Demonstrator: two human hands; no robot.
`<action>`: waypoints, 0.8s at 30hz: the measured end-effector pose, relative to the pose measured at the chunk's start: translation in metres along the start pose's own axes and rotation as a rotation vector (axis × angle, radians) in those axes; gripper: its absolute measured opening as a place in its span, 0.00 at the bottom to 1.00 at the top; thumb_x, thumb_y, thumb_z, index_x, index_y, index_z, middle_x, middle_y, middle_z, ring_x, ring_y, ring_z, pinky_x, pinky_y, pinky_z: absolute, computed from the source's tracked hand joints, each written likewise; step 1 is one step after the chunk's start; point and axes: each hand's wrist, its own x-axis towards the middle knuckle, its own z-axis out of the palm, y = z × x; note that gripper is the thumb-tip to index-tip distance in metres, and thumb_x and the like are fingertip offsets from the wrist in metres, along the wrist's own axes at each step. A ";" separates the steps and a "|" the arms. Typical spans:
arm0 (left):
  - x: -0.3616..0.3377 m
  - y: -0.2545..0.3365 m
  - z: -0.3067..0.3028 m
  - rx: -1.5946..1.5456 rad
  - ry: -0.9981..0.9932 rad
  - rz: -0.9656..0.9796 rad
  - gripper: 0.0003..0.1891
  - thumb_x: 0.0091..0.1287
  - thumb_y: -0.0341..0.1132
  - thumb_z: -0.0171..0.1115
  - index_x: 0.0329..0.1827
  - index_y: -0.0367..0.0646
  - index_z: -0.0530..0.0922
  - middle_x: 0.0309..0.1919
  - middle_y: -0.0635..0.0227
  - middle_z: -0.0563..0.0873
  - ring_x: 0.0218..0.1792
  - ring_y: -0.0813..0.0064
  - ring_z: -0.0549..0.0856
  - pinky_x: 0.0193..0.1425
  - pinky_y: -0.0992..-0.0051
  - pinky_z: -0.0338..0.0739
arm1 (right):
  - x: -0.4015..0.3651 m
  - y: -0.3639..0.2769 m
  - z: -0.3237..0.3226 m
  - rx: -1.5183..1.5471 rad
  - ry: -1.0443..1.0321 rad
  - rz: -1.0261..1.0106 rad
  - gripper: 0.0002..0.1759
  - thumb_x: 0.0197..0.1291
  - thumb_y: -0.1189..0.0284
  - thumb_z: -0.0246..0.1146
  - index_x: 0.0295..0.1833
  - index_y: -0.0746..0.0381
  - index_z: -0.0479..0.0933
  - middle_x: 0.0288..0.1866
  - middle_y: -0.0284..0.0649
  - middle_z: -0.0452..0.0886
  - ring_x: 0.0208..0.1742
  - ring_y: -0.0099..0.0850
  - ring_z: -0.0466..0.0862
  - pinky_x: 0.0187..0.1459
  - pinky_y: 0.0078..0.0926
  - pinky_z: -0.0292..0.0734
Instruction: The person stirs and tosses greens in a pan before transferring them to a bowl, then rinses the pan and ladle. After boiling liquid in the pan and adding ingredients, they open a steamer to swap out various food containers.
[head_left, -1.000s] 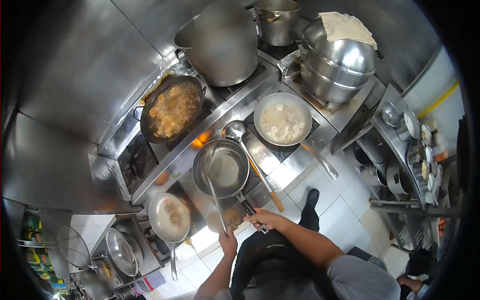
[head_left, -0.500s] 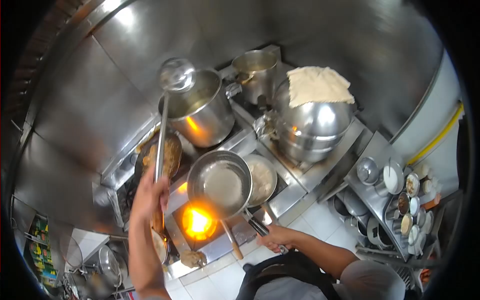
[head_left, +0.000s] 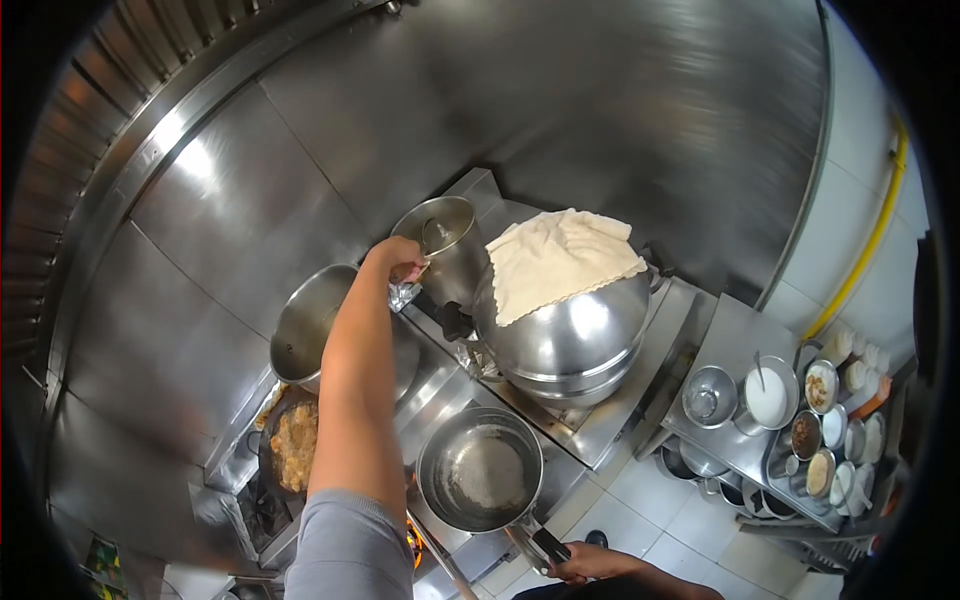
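Observation:
My left hand point(head_left: 402, 260) reaches far forward to the rim of the tall steel pot point(head_left: 465, 262) at the back. Its fingers are closed around what looks like the ladle; the handle is mostly hidden by the hand, and a round bowl-like outline point(head_left: 437, 235) shows inside the pot. My right hand point(head_left: 572, 563) is closed on the black handle of a steel frying pan point(head_left: 488, 475). The pan sits level over the front of the stove, right of a flame point(head_left: 413, 543); its inside is pale and worn.
A large stockpot point(head_left: 298, 325) stands left of my forearm, with a dark pan of browned food point(head_left: 293, 447) below it. A domed steel vessel point(head_left: 575, 340) carries a cream cloth point(head_left: 562, 260). Ingredient bowls point(head_left: 765, 398) crowd the right-hand shelf. A rod-like tool point(head_left: 440, 557) lies near the flame.
My left hand has moved from above the dark pan, where it held the ladle up, forward to the tall back pot. The frying pan has moved right, away from the flame. The view has shifted.

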 end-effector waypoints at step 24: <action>-0.163 -0.081 -0.025 -1.415 -0.303 0.137 0.09 0.75 0.28 0.51 0.46 0.27 0.68 0.30 0.65 0.75 0.17 0.88 0.72 0.15 0.91 0.71 | 0.038 -0.080 -0.026 0.158 0.036 0.140 0.13 0.63 0.74 0.66 0.40 0.56 0.66 0.18 0.26 0.61 0.15 0.18 0.64 0.16 0.22 0.60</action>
